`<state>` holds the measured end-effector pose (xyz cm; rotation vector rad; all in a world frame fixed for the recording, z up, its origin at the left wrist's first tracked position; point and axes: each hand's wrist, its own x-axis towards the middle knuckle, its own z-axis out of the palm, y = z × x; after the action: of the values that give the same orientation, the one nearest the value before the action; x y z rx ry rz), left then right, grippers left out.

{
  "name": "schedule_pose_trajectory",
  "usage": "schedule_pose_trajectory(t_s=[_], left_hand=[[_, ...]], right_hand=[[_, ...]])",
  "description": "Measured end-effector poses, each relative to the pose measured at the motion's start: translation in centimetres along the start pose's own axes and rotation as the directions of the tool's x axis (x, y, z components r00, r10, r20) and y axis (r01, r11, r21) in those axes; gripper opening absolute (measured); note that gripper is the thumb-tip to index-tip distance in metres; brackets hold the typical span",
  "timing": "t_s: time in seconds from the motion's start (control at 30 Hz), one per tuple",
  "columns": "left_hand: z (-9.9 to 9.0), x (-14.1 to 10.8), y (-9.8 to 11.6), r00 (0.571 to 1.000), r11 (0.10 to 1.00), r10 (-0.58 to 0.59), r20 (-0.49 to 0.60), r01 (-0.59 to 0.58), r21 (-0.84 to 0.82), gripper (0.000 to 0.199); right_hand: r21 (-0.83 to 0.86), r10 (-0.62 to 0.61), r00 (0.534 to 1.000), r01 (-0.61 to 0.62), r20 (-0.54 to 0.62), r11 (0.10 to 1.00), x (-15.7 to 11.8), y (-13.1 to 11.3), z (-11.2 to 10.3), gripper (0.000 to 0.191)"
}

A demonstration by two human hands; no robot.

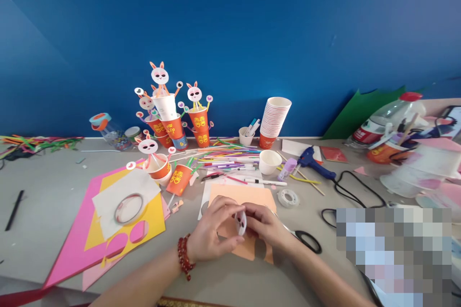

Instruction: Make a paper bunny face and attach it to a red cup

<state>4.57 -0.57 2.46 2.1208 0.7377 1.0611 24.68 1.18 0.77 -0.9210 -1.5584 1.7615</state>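
Observation:
A small white paper disc with a drawn face (241, 223) is held upright between my two hands, above an orange paper sheet (248, 195). My left hand (216, 228) has its fingertips on the disc's top and its thumb near the lower edge. From the right, the fingers of my right hand (264, 224) close on the disc's side; part of them is hidden behind it. Black-handled scissors (308, 241) lie just right of my right hand, with the blades partly under it. A clear tape roll (288, 198) rests behind them.
Red cups with rabbit figures (179, 180) stand at the back left. Pink (77, 230) and yellow sheets (158, 211) lie left, under a tape ring (128, 208). Behind are colored sticks (230, 158), a cup stack (275, 117), a blue glue gun (317, 165) and a bottle (382, 120).

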Motion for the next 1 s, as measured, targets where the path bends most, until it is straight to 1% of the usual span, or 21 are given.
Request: schedule_pose_trajectory(t_s=[0.1, 0.23, 0.37, 0.6, 0.73, 0.8, 0.87, 0.93, 1.0], left_hand=[[0.1, -0.1, 0.1, 1.000, 0.998, 0.007, 0.023, -0.008, 0.057, 0.056], [0.2, 0.0, 0.1, 0.999, 0.994, 0.026, 0.022, -0.028, 0.103, 0.057], [0.1, 0.0, 0.2, 1.000, 0.993, 0.005, 0.006, -0.005, 0.120, 0.062], [0.1, -0.3, 0.0, 1.000, 1.000, -0.016, 0.003, 0.016, 0.025, 0.068], [-0.1, -0.3, -0.2, 0.999, 0.997, -0.046, -0.012, 0.045, -0.060, 0.063], [-0.2, -0.2, -0.3, 0.998, 0.993, -0.065, -0.025, 0.062, -0.104, 0.057], [-0.3, -0.2, -0.4, 0.996, 0.990, -0.079, -0.050, 0.072, -0.124, 0.052], [-0.2, -0.2, -0.5, 0.991, 0.989, -0.101, -0.091, 0.090, -0.114, 0.047], [-0.1, -0.3, -0.7, 0.979, 0.991, -0.121, -0.164, 0.109, -0.079, 0.041]], right_hand=[[-0.017, -0.001, 1.000, 0.001, 0.008, 1.000, 0.1, 0.1, 0.1, 0.027], [-0.032, -0.011, 1.000, 0.011, 0.008, 0.999, 0.1, 0.1, 0.1, 0.026], [-0.043, -0.007, 1.000, 0.007, 0.005, 0.999, 0.2, 0.1, 0.0, 0.026], [-0.014, -0.004, 0.999, 0.004, -0.033, 1.000, 0.0, -0.3, -0.1, 0.031], [-0.060, -0.027, 0.995, 0.022, -0.096, 0.998, 0.1, -0.6, -0.3, 0.034], [-0.106, -0.048, 0.989, 0.034, -0.138, 0.994, 0.1, -0.8, -0.3, 0.034], [-0.193, -0.099, 0.979, 0.064, -0.180, 0.979, 0.1, -0.9, -0.4, 0.032], [-0.316, -0.186, 0.959, 0.112, -0.213, 0.942, 0.1, -0.9, -0.4, 0.029], [-0.466, -0.306, 0.923, 0.171, -0.231, 0.868, 0.0, -0.9, -0.5, 0.024]])
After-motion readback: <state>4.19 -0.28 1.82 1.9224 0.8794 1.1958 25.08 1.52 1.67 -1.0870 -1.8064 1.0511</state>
